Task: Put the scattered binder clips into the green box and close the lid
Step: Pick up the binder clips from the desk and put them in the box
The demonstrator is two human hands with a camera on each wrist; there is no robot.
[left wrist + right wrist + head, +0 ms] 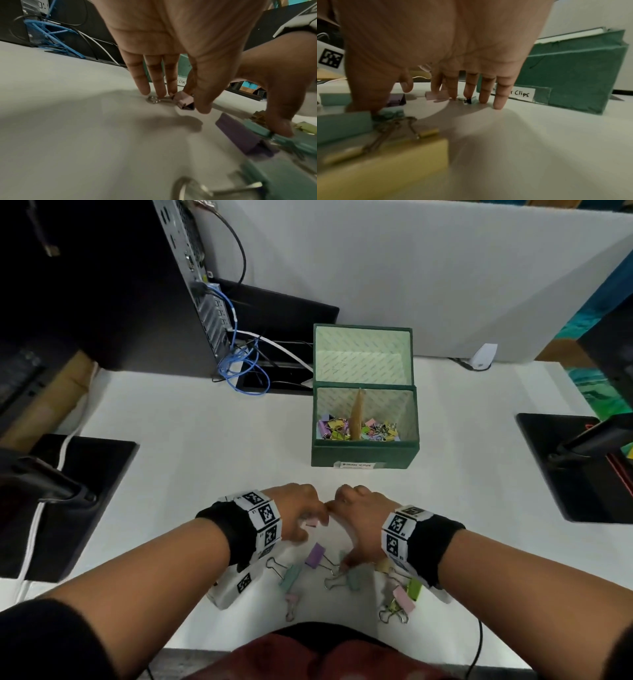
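Left hand [171,56] pinches one pink clip [184,102]; right hand [359,508], fingers straight, touches the table [205,440]. Green box [364,451] at 12 o'clock stands open.

The white table [212,440] carried the open green box [363,453], which stood beyond both hands. Under the left grip a pink binder clip [184,102] lay on the surface. Just nearer than that grip lay a purple clip [315,554] and a teal clip [290,573], with a small pink clip [291,601] nearer still. Beside the right grip's thumb sat another teal clip [352,578]; a pink and a green clip [406,597] lay under the right wrist.
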